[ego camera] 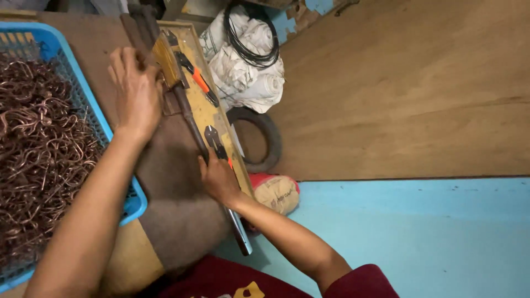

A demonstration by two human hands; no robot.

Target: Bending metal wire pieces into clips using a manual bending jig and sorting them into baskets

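Here the left hand (135, 91) lies palm down, fingers together and curled over the far end of a long metal lever bar (190, 118), at the wooden block (165, 58) fixed on the worktop (201, 107); whether the fingers fully close round the bar cannot be told from this angle. The right hand (219, 179) rests on the same bar nearer the person, fingers bent down onto it and onto the grey-handled pliers (214, 140) lying just beside it; the grip itself is hidden under the knuckles.

The bar runs diagonally along the narrow yellowish worktop, its bright metal end (240, 234) pointing toward the person's dark red garment (232, 281). A brown felt-like cloth (176, 187) lies against the bar on its left side.

An orange-handled cutter (197, 80) lies on the worktop just right of the bar, beyond the right hand. Well left of the bar stands a blue plastic basket (132, 201) filled with bent copper wire pieces (38, 149).

Right of the bar (off the worktop, on the floor) sit a white cloth bundle (243, 74) with a black wire coil (251, 36) on it, a small rubber tyre (265, 138) and a tan sack (276, 193).
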